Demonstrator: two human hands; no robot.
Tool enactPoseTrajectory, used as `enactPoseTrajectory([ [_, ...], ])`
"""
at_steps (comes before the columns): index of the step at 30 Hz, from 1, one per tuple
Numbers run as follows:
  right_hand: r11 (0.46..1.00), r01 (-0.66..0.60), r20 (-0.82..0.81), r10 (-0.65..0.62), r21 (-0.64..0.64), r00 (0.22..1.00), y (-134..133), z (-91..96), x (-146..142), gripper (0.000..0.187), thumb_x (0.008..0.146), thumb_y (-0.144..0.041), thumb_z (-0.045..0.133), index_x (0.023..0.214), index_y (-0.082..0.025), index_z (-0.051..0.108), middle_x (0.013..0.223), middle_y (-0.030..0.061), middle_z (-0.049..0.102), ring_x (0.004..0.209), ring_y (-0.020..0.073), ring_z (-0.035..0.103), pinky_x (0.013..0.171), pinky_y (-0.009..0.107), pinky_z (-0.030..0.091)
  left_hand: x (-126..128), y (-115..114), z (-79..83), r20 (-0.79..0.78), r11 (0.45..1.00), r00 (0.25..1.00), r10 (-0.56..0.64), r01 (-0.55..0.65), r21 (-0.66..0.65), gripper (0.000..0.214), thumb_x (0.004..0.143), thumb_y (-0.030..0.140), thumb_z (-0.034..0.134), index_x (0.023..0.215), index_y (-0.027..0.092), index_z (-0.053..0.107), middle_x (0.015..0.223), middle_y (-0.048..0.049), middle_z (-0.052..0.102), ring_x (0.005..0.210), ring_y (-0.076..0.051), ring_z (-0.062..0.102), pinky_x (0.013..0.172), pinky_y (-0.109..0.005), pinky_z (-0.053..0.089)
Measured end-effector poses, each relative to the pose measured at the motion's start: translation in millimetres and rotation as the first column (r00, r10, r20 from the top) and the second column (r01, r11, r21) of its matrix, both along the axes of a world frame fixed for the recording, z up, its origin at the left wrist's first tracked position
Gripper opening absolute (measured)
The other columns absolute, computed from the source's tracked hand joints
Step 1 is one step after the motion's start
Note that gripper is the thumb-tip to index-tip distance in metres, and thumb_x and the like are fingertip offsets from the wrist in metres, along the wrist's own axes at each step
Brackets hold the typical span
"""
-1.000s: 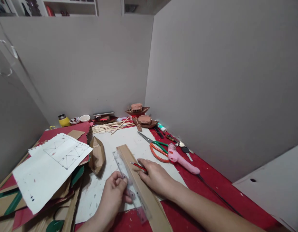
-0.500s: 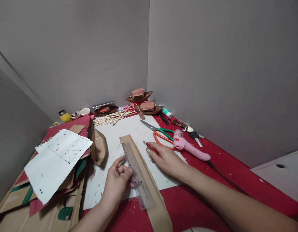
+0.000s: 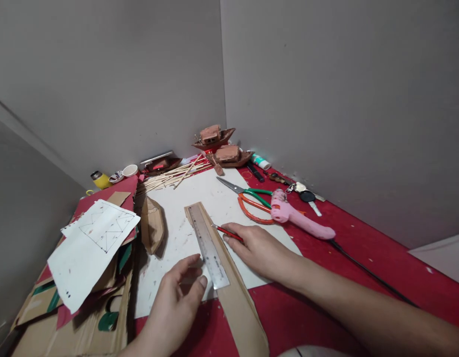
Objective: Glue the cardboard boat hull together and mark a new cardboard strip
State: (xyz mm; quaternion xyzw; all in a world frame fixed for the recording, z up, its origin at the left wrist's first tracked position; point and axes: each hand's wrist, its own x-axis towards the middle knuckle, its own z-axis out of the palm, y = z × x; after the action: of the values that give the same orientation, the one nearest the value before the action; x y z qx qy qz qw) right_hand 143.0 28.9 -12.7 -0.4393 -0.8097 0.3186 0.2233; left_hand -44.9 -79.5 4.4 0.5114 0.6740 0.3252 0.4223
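A clear plastic ruler (image 3: 207, 245) lies lengthwise on a long cardboard strip (image 3: 239, 307), near the strip's far end. My left hand (image 3: 179, 292) is just left of the ruler, thumb and fingers apart, with nothing in it. Between the thumb and fingers of my right hand (image 3: 257, 250) is a red pencil (image 3: 229, 231), its tip pointing left at the right side of the strip. Under the far part of the strip is a white paper sheet (image 3: 177, 196). Left of the strip stands a small cardboard boat hull (image 3: 153, 225).
Scissors (image 3: 248, 191) and a pink glue gun (image 3: 302, 220) with a black cable lie at the right. Cardboard pieces and a drawn-on paper (image 3: 91, 248) are stacked at the left. Thin sticks (image 3: 173, 176) and brown model boats (image 3: 229, 155) sit near the walls.
My left hand has let go of the ruler and opened beside it. The ruler now lies further up the strip. The pencil in my right hand has moved left, closer to the strip.
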Motion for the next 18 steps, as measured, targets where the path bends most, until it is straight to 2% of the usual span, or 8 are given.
enactPoseTrajectory([
  [1, 1.000, 0.004, 0.007, -0.004, 0.005, 1.000, 0.6, -0.2, 0.2, 0.029, 0.093, -0.024, 0.046, 0.112, -0.019, 0.066, 0.101, 0.0100, 0.074, 0.096, 0.0234, 0.068, 0.082, 0.029, 0.047, -1.1, -2.3, -0.2, -0.146, 0.995, 0.986, -0.082, 0.089, 0.046, 0.045, 0.087, 0.032, 0.054, 0.128, 0.014, 0.056, 0.130, -0.0167, 0.060, 0.122, -0.029, 0.055, 0.103, -0.045, 0.045],
  [2, 1.000, 0.011, 0.015, -0.011, 0.012, 1.000, 1.3, -0.7, 0.3, 0.028, 0.092, -0.023, 0.046, 0.111, -0.019, 0.067, 0.101, 0.0098, 0.074, 0.096, 0.0232, 0.068, 0.081, 0.028, 0.047, -2.0, -2.6, -0.2, -0.300, 0.979, 0.941, -0.158, 0.189, 0.076, 0.046, 0.088, 0.030, 0.052, 0.132, 0.015, 0.054, 0.138, -0.0163, 0.054, 0.129, -0.029, 0.049, 0.108, -0.047, 0.039],
  [3, 1.000, 0.018, 0.021, -0.018, 0.019, 1.000, 2.0, -1.5, 0.1, 0.028, 0.092, -0.022, 0.046, 0.110, -0.019, 0.067, 0.100, 0.0097, 0.074, 0.095, 0.0230, 0.068, 0.080, 0.028, 0.047, -2.5, -1.1, 0.0, -0.445, 0.954, 0.866, -0.226, 0.289, 0.080, 0.049, 0.088, 0.029, 0.051, 0.136, 0.016, 0.051, 0.145, -0.0157, 0.047, 0.135, -0.030, 0.042, 0.111, -0.048, 0.035],
  [5, 0.999, 0.032, 0.030, -0.033, 0.031, 0.999, 3.6, -3.2, -0.4, 0.027, 0.092, -0.021, 0.046, 0.108, -0.018, 0.068, 0.098, 0.0096, 0.074, 0.094, 0.0228, 0.068, 0.079, 0.027, 0.047, -2.6, 6.0, 1.0, -0.653, 0.894, 0.678, -0.337, 0.448, 0.004, 0.057, 0.088, 0.029, 0.052, 0.143, 0.014, 0.043, 0.153, -0.0158, 0.034, 0.142, -0.032, 0.028, 0.114, -0.050, 0.030],
  [7, 0.999, 0.045, 0.032, -0.046, 0.026, 0.998, 5.2, -4.8, -1.0, 0.026, 0.091, -0.021, 0.046, 0.105, -0.018, 0.069, 0.096, 0.0096, 0.074, 0.092, 0.0226, 0.068, 0.078, 0.027, 0.047, -1.6, 15.5, 2.7, -0.746, 0.847, 0.519, -0.418, 0.520, -0.112, 0.066, 0.087, 0.032, 0.054, 0.146, 0.011, 0.036, 0.156, -0.0169, 0.025, 0.145, -0.034, 0.020, 0.115, -0.052, 0.027],
  [9, 0.998, 0.059, 0.031, -0.059, 0.014, 0.998, 6.4, -5.9, -1.5, 0.026, 0.092, -0.021, 0.046, 0.103, -0.017, 0.069, 0.095, 0.0099, 0.074, 0.090, 0.0225, 0.069, 0.077, 0.027, 0.047, -0.1, 23.7, 4.0, -0.774, 0.813, 0.420, -0.475, 0.546, -0.203, 0.071, 0.088, 0.040, 0.054, 0.149, 0.010, 0.030, 0.157, -0.0180, 0.022, 0.144, -0.035, 0.018, 0.115, -0.053, 0.027],
  [13, 0.999, 0.046, 0.019, -0.046, -0.005, 0.999, 6.8, -7.1, -1.9, 0.027, 0.091, -0.022, 0.047, 0.104, -0.018, 0.070, 0.095, 0.0096, 0.075, 0.090, 0.0226, 0.069, 0.079, 0.028, 0.047, 2.1, 30.8, 2.2, -0.807, 0.785, 0.326, -0.492, 0.567, -0.249, 0.072, 0.091, 0.048, 0.047, 0.149, 0.011, 0.028, 0.156, -0.0196, 0.021, 0.144, -0.035, 0.019, 0.113, -0.054, 0.028],
  [18, 0.998, 0.033, -0.011, -0.034, -0.051, 0.999, 6.6, -9.4, -3.2, 0.029, 0.091, -0.023, 0.046, 0.108, -0.018, 0.069, 0.096, 0.0093, 0.075, 0.090, 0.0232, 0.069, 0.079, 0.029, 0.049, 3.7, 31.0, -7.6, -0.843, 0.783, 0.303, -0.445, 0.588, -0.202, 0.074, 0.088, 0.049, 0.053, 0.147, 0.008, 0.034, 0.153, -0.0236, 0.026, 0.142, -0.037, 0.023, 0.112, -0.055, 0.031],
])
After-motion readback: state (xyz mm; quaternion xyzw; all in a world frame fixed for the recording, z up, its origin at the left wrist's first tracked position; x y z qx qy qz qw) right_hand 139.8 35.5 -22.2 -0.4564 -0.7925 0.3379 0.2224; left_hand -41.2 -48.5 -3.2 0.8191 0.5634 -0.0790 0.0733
